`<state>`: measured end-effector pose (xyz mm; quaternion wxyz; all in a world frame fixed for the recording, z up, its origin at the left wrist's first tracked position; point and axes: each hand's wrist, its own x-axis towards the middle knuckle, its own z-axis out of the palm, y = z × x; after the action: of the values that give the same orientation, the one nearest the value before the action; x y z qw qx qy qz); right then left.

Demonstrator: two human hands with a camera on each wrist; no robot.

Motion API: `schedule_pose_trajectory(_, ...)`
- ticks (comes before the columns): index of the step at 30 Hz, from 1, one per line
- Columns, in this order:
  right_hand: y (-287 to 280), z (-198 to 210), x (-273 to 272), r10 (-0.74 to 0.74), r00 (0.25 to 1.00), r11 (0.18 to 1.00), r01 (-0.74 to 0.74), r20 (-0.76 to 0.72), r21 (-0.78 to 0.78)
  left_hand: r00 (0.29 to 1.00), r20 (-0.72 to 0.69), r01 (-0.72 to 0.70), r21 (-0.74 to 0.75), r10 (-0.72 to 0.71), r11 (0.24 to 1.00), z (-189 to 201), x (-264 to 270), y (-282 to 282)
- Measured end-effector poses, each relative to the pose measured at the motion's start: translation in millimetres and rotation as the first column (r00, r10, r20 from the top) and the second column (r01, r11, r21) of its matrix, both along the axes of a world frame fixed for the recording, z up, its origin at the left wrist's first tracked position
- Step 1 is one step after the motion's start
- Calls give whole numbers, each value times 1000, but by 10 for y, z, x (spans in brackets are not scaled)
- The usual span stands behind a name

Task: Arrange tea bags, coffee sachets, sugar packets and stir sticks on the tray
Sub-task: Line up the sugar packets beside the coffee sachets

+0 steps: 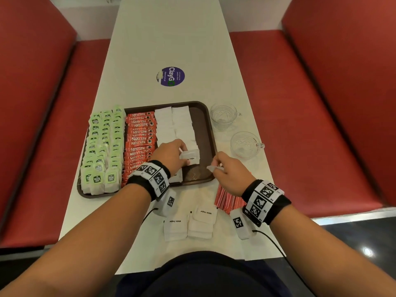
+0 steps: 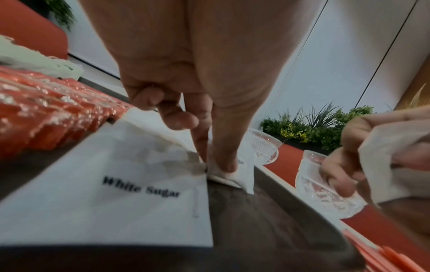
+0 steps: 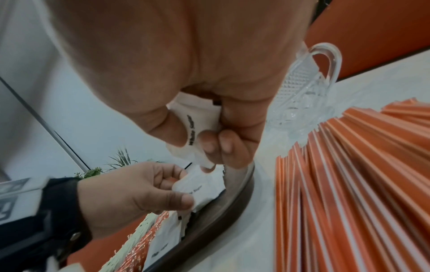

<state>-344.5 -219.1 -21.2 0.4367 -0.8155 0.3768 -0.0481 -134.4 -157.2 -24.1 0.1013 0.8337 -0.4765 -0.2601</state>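
A dark brown tray [image 1: 204, 133] holds rows of green tea bags [image 1: 102, 146], red coffee sachets [image 1: 139, 140] and white sugar packets [image 1: 173, 125]. My left hand [image 1: 171, 154] pinches a white sugar packet [image 1: 189, 157] at the near end of the sugar rows [image 2: 223, 171]. My right hand [image 1: 227, 170] hovers over the tray's near right corner and grips another sugar packet [image 1: 214, 168] [image 3: 197, 125] in curled fingers. More sugar packets [image 1: 192, 221] lie on the table near me. Red-and-white stir sticks [image 1: 229, 200] [image 3: 349, 184] lie under my right wrist.
Two cut-glass cups [image 1: 224, 115] [image 1: 246, 144] stand on the white table right of the tray. A round purple sticker [image 1: 170, 76] sits beyond the tray. Red bench seats [image 1: 300, 103] flank the table on both sides.
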Motion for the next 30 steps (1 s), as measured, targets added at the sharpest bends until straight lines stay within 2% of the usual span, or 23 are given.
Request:
schedule_pose_trajectory(4, -56, 16, -15, 11, 1000, 999, -11, -7, -37, 1000, 15, -20, 25, 20, 999, -110, 8, -70)
schedule_pose_trajectory(10, -83, -19, -19, 17, 1000, 1000, -16, -26, 15, 994, 106, -19, -15, 20, 1000, -137, 16, -99)
schedule_pose_trajectory(12, -84, -18, -12, 19, 999, 999, -18, -31, 26, 989, 145, 21, -23, -17, 1000, -110, 3, -114)
schedule_pose_trajectory(16, -91, -8, 2, 17, 1000, 999, -16, -27, 30, 986, 110, 135, -88, -125, 987, -58, -103, -224)
schedule_pose_trajectory(21, -104, -2, 14, 14, 1000, 999, -14, 1, 29, 945, 115, 304, 34, -305, 952, -121, -192, -378)
schedule_pose_trajectory(25, -119, 15, 20, 35, 999, 999, -35, -5, -6, 927, 128, 344, 85, -353, 935, -158, -158, -437)
schedule_pose_trajectory(30, -134, -8, 17, 35, 999, 999, -35, -10, -9, 926, 106, 355, 78, -362, 932, -118, -133, -395)
